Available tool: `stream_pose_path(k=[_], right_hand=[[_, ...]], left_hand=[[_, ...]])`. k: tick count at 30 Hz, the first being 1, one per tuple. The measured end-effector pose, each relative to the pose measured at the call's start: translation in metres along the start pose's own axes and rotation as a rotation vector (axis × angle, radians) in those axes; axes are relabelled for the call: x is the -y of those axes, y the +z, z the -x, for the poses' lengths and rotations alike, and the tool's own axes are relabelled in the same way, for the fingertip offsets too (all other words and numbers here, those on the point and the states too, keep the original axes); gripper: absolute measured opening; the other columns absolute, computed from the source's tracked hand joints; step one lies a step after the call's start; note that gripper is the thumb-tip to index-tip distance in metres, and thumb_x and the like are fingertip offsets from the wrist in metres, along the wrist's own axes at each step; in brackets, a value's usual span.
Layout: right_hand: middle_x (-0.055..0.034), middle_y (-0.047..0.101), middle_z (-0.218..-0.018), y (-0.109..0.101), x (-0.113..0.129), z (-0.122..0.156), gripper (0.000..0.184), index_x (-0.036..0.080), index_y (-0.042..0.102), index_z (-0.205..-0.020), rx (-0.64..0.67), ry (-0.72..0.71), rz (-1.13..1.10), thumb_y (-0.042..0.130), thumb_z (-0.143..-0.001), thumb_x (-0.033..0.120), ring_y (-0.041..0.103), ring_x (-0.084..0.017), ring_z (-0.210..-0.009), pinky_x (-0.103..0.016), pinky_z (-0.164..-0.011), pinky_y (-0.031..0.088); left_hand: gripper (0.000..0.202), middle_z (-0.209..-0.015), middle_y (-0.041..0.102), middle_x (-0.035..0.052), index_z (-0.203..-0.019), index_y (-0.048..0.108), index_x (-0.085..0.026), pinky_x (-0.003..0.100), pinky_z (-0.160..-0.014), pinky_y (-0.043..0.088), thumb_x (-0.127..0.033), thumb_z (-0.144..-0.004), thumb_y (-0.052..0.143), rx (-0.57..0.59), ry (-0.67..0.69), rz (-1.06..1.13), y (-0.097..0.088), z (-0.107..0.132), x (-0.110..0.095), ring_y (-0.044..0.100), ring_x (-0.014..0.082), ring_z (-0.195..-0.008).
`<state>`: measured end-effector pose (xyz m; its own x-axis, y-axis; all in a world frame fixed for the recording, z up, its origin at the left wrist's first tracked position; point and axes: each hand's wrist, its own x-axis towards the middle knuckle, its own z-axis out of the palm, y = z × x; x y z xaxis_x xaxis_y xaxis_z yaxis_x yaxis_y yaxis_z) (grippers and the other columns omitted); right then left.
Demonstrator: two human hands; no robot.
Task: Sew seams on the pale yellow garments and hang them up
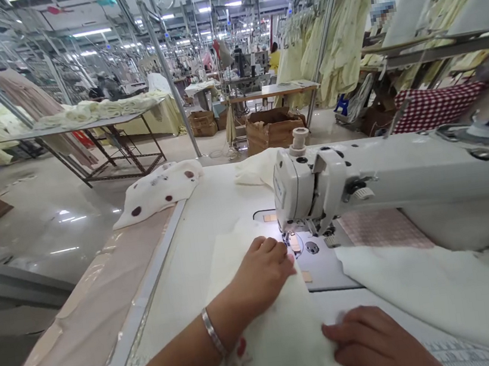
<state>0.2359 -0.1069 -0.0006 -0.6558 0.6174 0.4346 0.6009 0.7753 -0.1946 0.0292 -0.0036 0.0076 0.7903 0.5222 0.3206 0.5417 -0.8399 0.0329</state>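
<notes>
A white sewing machine (361, 182) stands on the white table (213, 217). A strip of cream fabric (286, 327) runs from the table's near edge up to the needle area (288, 238). My left hand (263, 273) lies on this fabric just before the presser foot, fingers curled down and pressing the cloth; a silver bangle circles the wrist. My right hand (373, 340) rests lower on the same fabric, fingers bent and holding its right edge near the table's front.
More cream cloth (443, 289) lies right of the needle plate. A white cloth with dark red dots (160, 191) sits at the table's far left corner. Beyond are a work table with piled garments (95, 115), cardboard boxes (271, 128), hanging cream garments (342, 32) and other workers.
</notes>
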Motion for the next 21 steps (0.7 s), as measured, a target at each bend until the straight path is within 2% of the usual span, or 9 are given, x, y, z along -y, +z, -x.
stream_pose_path(k=[2, 5, 6, 8, 11, 14, 17, 19, 21], right_hand=[[-0.0048, 0.069, -0.095, -0.008, 0.005, -0.004, 0.01, 0.02, 0.06, -0.085, 0.049, 0.066, -0.064, 0.052, -0.083, 0.014, 0.059, -0.017, -0.082, -0.03, -0.073, 0.05], [-0.0076, 0.066, -0.101, -0.016, 0.006, -0.003, 0.016, 0.018, 0.057, -0.094, 0.112, 0.092, -0.189, 0.048, -0.084, 0.011, 0.057, -0.017, -0.088, -0.032, -0.076, 0.049], [-0.0084, 0.065, -0.104, -0.016, 0.004, -0.001, 0.018, 0.018, 0.056, -0.098, 0.137, 0.098, -0.218, 0.047, -0.084, 0.01, 0.057, -0.017, -0.091, -0.033, -0.078, 0.048], [-0.0095, 0.061, -0.113, -0.016, -0.001, 0.003, 0.026, 0.018, 0.052, -0.106, 0.173, 0.119, -0.238, 0.044, -0.084, 0.007, 0.054, -0.018, -0.1, -0.036, -0.085, 0.046], [-0.0097, 0.054, -0.125, -0.013, -0.008, 0.003, 0.037, 0.018, 0.046, -0.117, 0.151, 0.102, -0.203, 0.041, -0.083, 0.005, 0.047, -0.02, -0.113, -0.04, -0.092, 0.041], [-0.0074, 0.056, -0.123, -0.01, -0.008, -0.005, 0.033, 0.018, 0.051, -0.114, 0.095, 0.052, -0.179, 0.044, -0.084, 0.006, 0.046, -0.02, -0.113, -0.04, -0.09, 0.041], [-0.0055, 0.062, -0.111, -0.009, -0.005, -0.014, 0.026, 0.017, 0.056, -0.105, -0.017, -0.008, -0.202, 0.048, -0.083, 0.007, 0.049, -0.02, -0.104, -0.037, -0.085, 0.041], [-0.0052, 0.064, -0.104, -0.009, -0.003, -0.017, 0.023, 0.017, 0.057, -0.101, -0.058, -0.021, -0.216, 0.049, -0.082, 0.007, 0.05, -0.02, -0.098, -0.037, -0.081, 0.041], [-0.0049, 0.064, -0.097, -0.008, 0.0, -0.019, 0.021, 0.016, 0.058, -0.097, -0.068, -0.013, -0.223, 0.049, -0.08, 0.008, 0.052, -0.019, -0.089, -0.037, -0.075, 0.04]], left_hand=[[0.023, -0.078, 0.056, 0.0031, -0.078, 0.06, -0.018, 0.037, -0.077, 0.039, -0.033, -0.09, 0.049, -0.001, -0.013, 0.047, -0.006, 0.006, -0.023, 0.048, 0.0198, -0.079], [0.036, -0.069, 0.052, 0.003, -0.069, 0.056, -0.018, 0.034, -0.062, 0.038, -0.05, -0.084, 0.051, -0.085, -0.017, 0.096, -0.006, 0.023, -0.068, 0.045, 0.0189, -0.066], [0.033, -0.068, 0.052, 0.0031, -0.069, 0.055, -0.018, 0.033, -0.058, 0.036, -0.047, -0.083, 0.053, -0.124, -0.029, 0.092, -0.004, 0.029, -0.08, 0.044, 0.0185, -0.064], [0.019, -0.067, 0.051, 0.003, -0.066, 0.053, -0.018, 0.032, -0.055, 0.036, -0.029, -0.081, 0.054, -0.188, -0.077, 0.084, 0.002, 0.039, -0.097, 0.044, 0.0179, -0.061], [0.01, -0.069, 0.053, 0.0036, -0.07, 0.054, -0.018, 0.033, -0.06, 0.04, -0.012, -0.076, 0.049, -0.197, -0.169, 0.207, 0.007, 0.046, -0.102, 0.047, 0.0185, -0.065], [0.012, -0.074, 0.056, 0.0048, -0.078, 0.056, -0.017, 0.033, -0.061, 0.044, -0.012, -0.078, 0.045, -0.247, -0.211, 0.403, 0.002, 0.047, -0.097, 0.049, 0.019, -0.069], [0.013, -0.078, 0.057, 0.0042, -0.082, 0.055, -0.018, 0.031, -0.063, 0.046, -0.01, -0.077, 0.046, -0.291, -0.26, 0.531, -0.003, 0.05, -0.096, 0.052, 0.0181, -0.072], [0.011, -0.081, 0.057, 0.0037, -0.083, 0.053, -0.019, 0.031, -0.066, 0.048, -0.011, -0.077, 0.048, -0.301, -0.3, 0.562, -0.004, 0.054, -0.099, 0.053, 0.0177, -0.076], [0.013, -0.087, 0.058, 0.0054, -0.091, 0.052, -0.019, 0.036, -0.075, 0.049, -0.021, -0.079, 0.054, -0.32, -0.319, 0.507, -0.002, 0.055, -0.104, 0.055, 0.0198, -0.082]])
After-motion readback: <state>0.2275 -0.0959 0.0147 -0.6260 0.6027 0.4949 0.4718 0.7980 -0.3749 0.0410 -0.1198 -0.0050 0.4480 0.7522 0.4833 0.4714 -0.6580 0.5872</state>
